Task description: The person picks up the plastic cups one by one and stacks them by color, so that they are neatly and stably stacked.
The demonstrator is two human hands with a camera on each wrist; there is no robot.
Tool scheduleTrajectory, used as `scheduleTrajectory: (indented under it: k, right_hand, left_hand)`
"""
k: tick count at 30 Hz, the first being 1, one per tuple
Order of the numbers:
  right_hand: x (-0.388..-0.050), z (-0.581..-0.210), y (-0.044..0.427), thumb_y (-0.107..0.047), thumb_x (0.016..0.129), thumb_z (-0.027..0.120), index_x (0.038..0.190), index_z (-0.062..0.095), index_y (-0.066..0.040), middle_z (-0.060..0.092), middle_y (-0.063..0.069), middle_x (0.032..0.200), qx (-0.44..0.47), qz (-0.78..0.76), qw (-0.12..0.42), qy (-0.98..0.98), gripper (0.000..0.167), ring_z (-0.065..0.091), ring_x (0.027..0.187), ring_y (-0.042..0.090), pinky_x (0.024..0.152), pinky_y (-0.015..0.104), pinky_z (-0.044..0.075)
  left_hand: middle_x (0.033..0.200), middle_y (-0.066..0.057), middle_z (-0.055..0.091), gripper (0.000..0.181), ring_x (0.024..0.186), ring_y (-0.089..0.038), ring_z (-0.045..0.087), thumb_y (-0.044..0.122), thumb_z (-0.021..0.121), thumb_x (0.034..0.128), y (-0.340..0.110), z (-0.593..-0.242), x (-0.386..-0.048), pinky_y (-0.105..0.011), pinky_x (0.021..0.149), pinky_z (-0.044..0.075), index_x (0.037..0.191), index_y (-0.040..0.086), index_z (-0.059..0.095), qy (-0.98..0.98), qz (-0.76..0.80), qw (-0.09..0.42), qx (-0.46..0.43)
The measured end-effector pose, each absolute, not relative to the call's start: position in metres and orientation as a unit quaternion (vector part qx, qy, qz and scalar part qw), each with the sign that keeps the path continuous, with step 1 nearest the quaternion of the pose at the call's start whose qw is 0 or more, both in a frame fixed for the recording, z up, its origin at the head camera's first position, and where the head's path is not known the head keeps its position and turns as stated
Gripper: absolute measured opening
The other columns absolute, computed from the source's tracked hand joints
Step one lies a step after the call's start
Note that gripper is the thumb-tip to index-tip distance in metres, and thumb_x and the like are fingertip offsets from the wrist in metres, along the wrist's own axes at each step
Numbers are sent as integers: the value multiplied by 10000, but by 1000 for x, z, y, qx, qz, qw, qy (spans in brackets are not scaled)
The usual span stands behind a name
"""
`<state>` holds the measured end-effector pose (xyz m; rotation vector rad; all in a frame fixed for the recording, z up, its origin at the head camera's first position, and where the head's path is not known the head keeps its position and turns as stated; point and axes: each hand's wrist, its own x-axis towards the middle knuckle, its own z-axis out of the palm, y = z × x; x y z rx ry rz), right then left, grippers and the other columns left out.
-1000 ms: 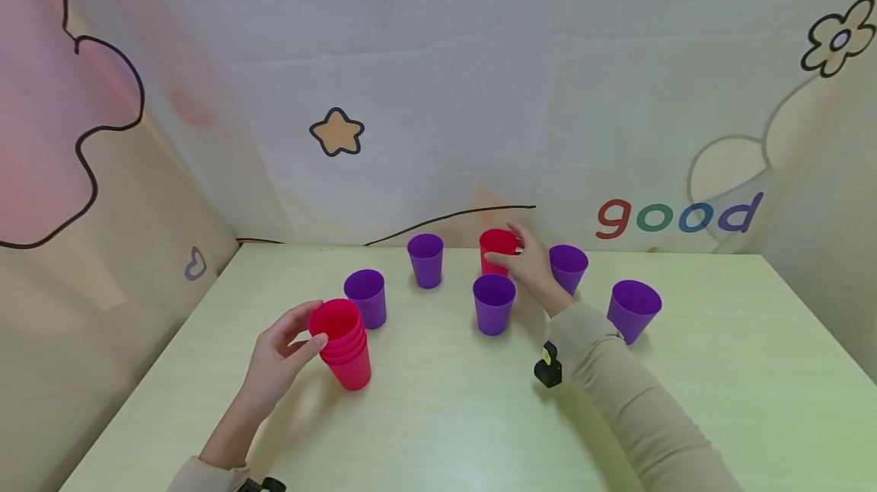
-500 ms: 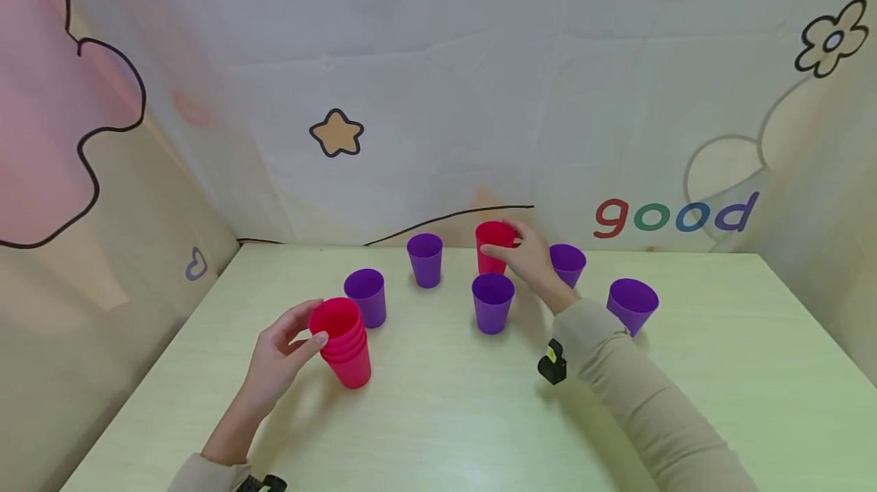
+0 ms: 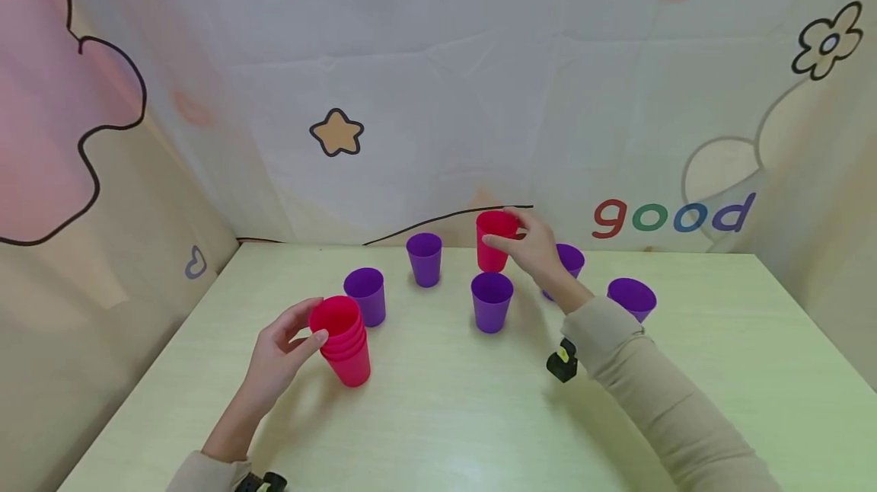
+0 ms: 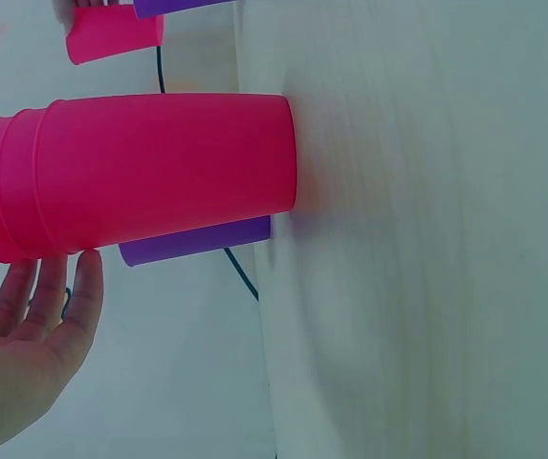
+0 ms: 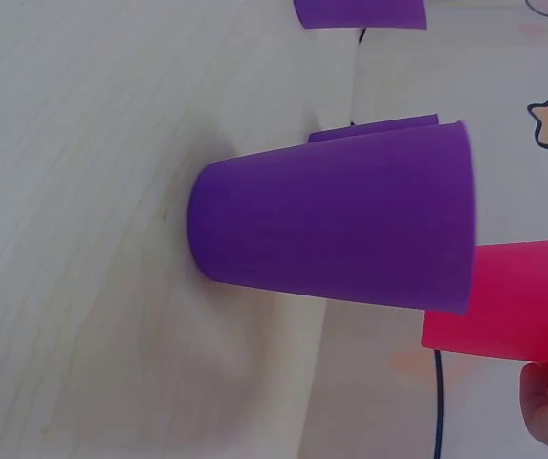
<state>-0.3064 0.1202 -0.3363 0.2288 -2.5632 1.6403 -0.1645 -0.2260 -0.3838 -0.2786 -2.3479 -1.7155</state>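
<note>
My left hand (image 3: 274,351) grips a stack of several pinkish-red plastic cups (image 3: 352,366) near its top, thumb in front and fingers behind. The left wrist view has the stack (image 4: 168,163) close up, its base at the tabletop. At the back, my right hand (image 3: 534,248) holds a single red cup (image 3: 491,257) by its upper side, upright and raised off the table. A purple cup (image 3: 492,309) stands just in front of that red cup. In the right wrist view this purple cup (image 5: 331,220) partly covers the red cup (image 5: 517,296).
More purple cups stand upright: one (image 3: 365,298) behind the stack, one (image 3: 425,263) at the back, and two at the right, a nearer one (image 3: 630,298) and a farther one (image 3: 572,257) partly hidden by my right arm. A printed cloth (image 3: 411,134) rises behind the table (image 3: 438,423).
My right hand has lifted the red cup upward from the back of the table. My left hand and the stack have hardly moved.
</note>
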Motion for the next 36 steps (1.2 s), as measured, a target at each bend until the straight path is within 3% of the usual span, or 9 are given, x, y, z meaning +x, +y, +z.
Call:
scheduleTrajectory:
  k: [4,12,36]
  right_hand:
    - [-301,-329,120,-241,815,676,1367,380,-78,474,133,1220,87,540,48,-836,648,482,1060,299,798,394,487]
    - [-294,-317,122,-232,818,678,1363,383,-59,484,139,1211,99,555,42,-825,644,502,1027,296,801,408,489]
    - [-260,-300,119,-188,782,705,1321,445,-76,494,106,1197,173,548,31,-818,609,547,986,275,749,361,509]
  left_hand:
    - [1177,-24,526,460,1023,-80,514,112,619,865,-226,-385,-165,-229,772,494,1287,20,462,-797,-585,113,-100]
    - [1212,-144,503,449,1024,-74,507,93,607,870,-224,-382,-163,-222,774,489,1287,14,460,-795,-587,113,-101]
    - [1207,-127,503,455,1015,-64,508,92,606,870,-224,-381,-163,-218,768,488,1296,24,459,-795,-587,113,-103]
